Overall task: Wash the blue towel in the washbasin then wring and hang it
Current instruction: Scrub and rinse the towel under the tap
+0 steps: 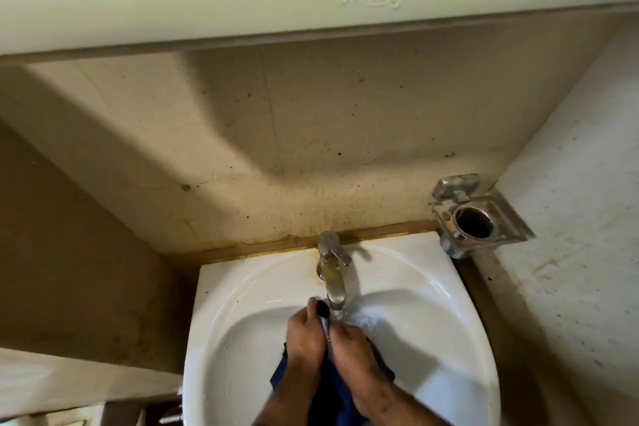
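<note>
Just below the tap [332,273], the left hand [306,335] and right hand [349,346] are both gripping the blue towel [332,387] and pressing it together under the running stream, inside the washbasin [242,294]. Water is likely splashing over the rim if rubbing gets rough. Behind the tap, a stained beige wall [311,156] is rising toward a cabinet edge [242,3].

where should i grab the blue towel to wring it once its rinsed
Grip the bunched length of the blue towel hanging between the wrists, left hand near the top, right hand lower, coming from above. It is already gathered into a narrow rope under the tap, which should twist easily.
</note>
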